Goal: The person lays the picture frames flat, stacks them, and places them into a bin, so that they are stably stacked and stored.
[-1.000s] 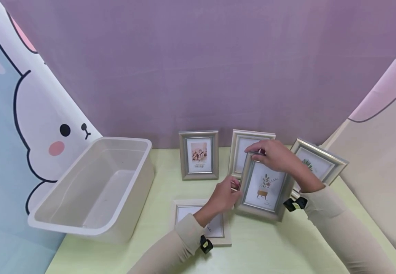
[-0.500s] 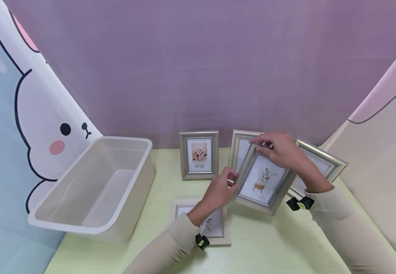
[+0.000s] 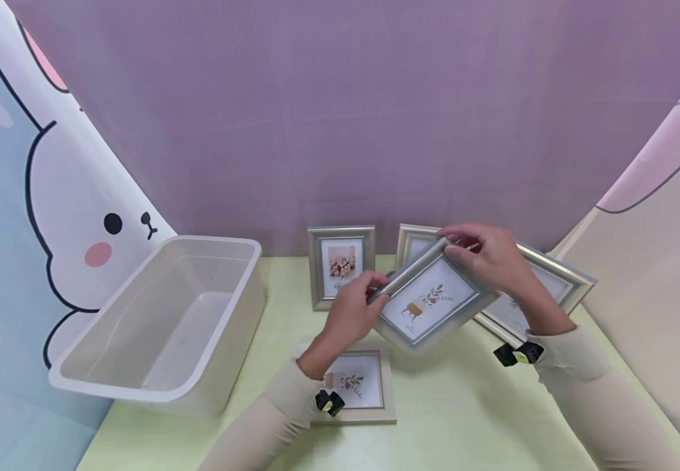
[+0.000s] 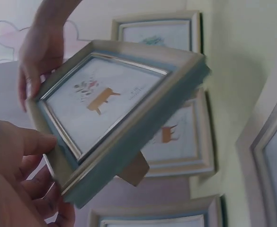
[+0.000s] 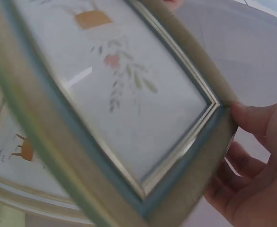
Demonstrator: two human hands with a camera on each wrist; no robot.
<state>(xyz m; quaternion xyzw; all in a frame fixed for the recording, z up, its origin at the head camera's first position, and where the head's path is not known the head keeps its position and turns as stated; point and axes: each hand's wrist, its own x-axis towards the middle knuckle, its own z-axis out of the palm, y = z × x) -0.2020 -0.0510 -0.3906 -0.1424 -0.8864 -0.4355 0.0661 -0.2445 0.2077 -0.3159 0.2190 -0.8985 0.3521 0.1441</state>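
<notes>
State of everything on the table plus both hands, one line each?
held frame: tilted, face up, off the table
left hand: pinching its left corner
right hand: pinching its top corner
tub: upright, no lid
pink-flower frame: standing, partly hidden
back frame: standing, mostly hidden
far-right frame: standing, turned at an angle
near frame: lying face up

Pale yellow-green table [image 3: 458, 425] bore a pale tub [image 3: 235, 347] at left. Toward the rear stood a pink-flower frame [image 3: 342, 261], a partly hidden frame [image 3: 415, 243] and, far right, an angled frame [image 3: 554, 281]. Front centre: flat frame [image 3: 366, 383], face up.
</notes>
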